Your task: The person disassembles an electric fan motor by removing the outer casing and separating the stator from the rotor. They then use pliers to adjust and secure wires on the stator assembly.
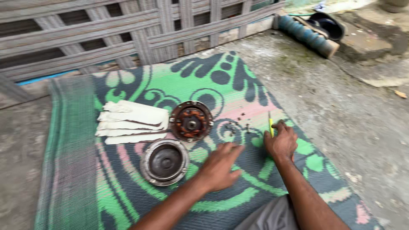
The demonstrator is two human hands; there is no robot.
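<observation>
My right hand [281, 141] is closed around a thin tool with a yellow handle [270, 123], its tip pointing away from me on the patterned green mat [128, 204]. Just left of it my left hand [219, 166] rests flat on the mat, fingers spread and holding nothing. Several small dark screws [236, 125] lie scattered ahead of both hands. Further left sit a round motor part with orange windings [191, 121] and a grey round metal cover [165, 162].
A stack of cream fan blades [132, 121] lies left of the motor part. A wooden lattice fence [128, 30] runs behind the mat. Bare concrete [341, 110] lies to the right, with a blue ribbed tube [306, 36] and a dark sandal [328, 23] at the far right.
</observation>
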